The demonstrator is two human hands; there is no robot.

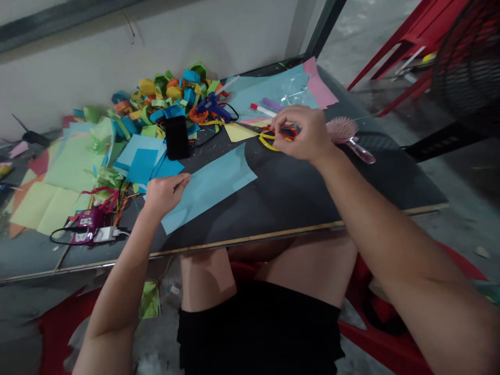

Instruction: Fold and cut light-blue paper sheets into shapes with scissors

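My left hand (166, 191) rests on the left end of a light blue paper strip (213, 185), fingers curled and pressing it to the dark table (297, 192). My right hand (302, 133) reaches across to the red and yellow scissors (273, 138) lying on the table, its fingers closed around the handles. A yellow paper piece (238, 133) lies just left of the scissors.
A pile of coloured paper loops (167, 96) and a blue glue gun (214, 107) sit at the back. A black phone (177, 137) stands upright. Blue squares (142, 161), green and yellow sheets (66, 172), a pink hairbrush (347, 135), markers (263, 109) and a purple device (88, 224) surround the strip.
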